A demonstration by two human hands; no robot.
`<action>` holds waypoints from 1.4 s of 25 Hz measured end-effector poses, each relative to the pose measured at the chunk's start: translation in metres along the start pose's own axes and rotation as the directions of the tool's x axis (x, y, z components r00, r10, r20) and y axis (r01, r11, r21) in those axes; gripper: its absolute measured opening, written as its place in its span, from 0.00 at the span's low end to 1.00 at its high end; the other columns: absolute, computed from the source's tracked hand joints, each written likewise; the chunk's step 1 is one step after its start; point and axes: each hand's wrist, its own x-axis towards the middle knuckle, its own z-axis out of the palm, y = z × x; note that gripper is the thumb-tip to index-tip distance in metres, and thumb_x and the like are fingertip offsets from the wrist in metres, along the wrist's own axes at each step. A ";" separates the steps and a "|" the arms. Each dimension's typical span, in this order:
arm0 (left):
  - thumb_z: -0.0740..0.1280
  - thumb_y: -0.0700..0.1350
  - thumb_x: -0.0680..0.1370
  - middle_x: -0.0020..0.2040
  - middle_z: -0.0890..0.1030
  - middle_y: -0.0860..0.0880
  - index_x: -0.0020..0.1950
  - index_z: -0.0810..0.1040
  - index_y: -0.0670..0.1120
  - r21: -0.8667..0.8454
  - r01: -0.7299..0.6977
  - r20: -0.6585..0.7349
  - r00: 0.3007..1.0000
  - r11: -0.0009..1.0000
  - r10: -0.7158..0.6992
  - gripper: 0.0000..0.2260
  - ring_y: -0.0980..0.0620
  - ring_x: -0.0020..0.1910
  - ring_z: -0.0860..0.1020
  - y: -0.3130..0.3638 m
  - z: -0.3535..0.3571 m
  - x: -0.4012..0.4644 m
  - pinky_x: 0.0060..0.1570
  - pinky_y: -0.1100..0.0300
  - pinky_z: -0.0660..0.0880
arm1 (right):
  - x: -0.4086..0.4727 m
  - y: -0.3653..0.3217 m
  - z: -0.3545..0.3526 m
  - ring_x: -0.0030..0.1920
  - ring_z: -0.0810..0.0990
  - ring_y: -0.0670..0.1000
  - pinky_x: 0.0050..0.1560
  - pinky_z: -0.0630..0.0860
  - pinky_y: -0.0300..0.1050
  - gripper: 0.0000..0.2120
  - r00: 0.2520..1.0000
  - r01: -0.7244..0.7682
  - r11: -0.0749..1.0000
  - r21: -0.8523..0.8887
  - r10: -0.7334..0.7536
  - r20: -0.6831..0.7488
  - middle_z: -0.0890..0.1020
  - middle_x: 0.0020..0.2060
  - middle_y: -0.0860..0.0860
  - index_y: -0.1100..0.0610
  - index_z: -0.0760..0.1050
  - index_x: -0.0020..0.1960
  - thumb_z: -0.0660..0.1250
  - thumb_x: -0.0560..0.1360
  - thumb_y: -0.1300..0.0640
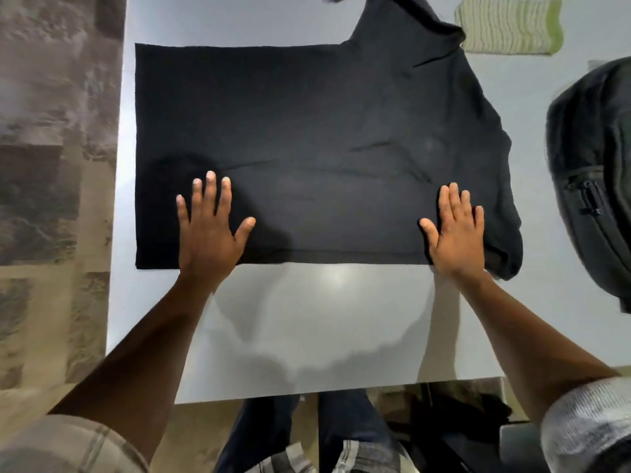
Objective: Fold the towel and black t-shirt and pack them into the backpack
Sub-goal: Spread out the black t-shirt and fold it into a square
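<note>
Black t-shirt (307,138): spread flat on the bench (324,319), hem edge toward the left, collar/sleeve end toward the right; far sleeve runs up past the top of frame, near sleeve bunched at the right near corner
Towel (508,25): green-striped, already folded by the look of it, on bench at far right, just beyond the shirt's shoulder
Backpack (594,172): dark, lying at the right edge of bench, near the shirt's sleeve end; can't tell if main zip is undone
Step in hand: smoothing the near edge before a fold (judgement)
Left hand (208,227): flat, fingers straight and spread, palm pressing shirt near its near edge; holds nothing
Right hand (456,230): flat, fingers straight and close together, thumb out, pressing shirt near the sleeve end; holds nothing
Method: keep both palms flat, sweep outward w/ even pressure to clear the creases mid-body; tuck the bunched near sleeve in over the body first, else the fold goes lumpy
Next: pinch near edge at both ends, bring it over to the far edge, align edges before pressing
Risk: fabric dragging on the smooth bench, skewing the fold
</note>
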 end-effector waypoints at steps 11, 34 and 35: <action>0.49 0.60 0.83 0.82 0.53 0.44 0.82 0.52 0.47 0.009 -0.045 -0.033 0.998 0.999 0.045 0.31 0.40 0.80 0.51 -0.033 -0.005 -0.015 0.77 0.42 0.46 | -0.016 -0.055 0.017 0.81 0.51 0.54 0.79 0.49 0.55 0.32 0.984 0.174 0.984 0.047 -0.173 -0.035 0.55 0.81 0.50 0.54 0.53 0.82 0.47 0.83 0.38; 0.70 0.51 0.76 0.71 0.71 0.49 0.76 0.69 0.48 -0.364 -0.519 0.098 0.805 0.773 0.586 0.29 0.46 0.65 0.72 0.342 -0.038 -0.023 0.61 0.48 0.72 | -0.068 0.124 -0.045 0.69 0.70 0.59 0.65 0.73 0.57 0.39 0.990 -0.058 0.951 0.305 0.016 0.139 0.65 0.76 0.52 0.53 0.60 0.78 0.73 0.72 0.50; 0.70 0.51 0.74 0.69 0.73 0.48 0.75 0.70 0.48 -0.360 -0.541 0.085 0.793 0.760 0.604 0.29 0.45 0.61 0.73 0.351 -0.032 -0.021 0.57 0.47 0.74 | -0.065 0.126 -0.045 0.69 0.70 0.58 0.65 0.74 0.56 0.36 0.991 -0.040 0.954 0.297 0.000 0.132 0.65 0.76 0.53 0.54 0.62 0.77 0.73 0.73 0.52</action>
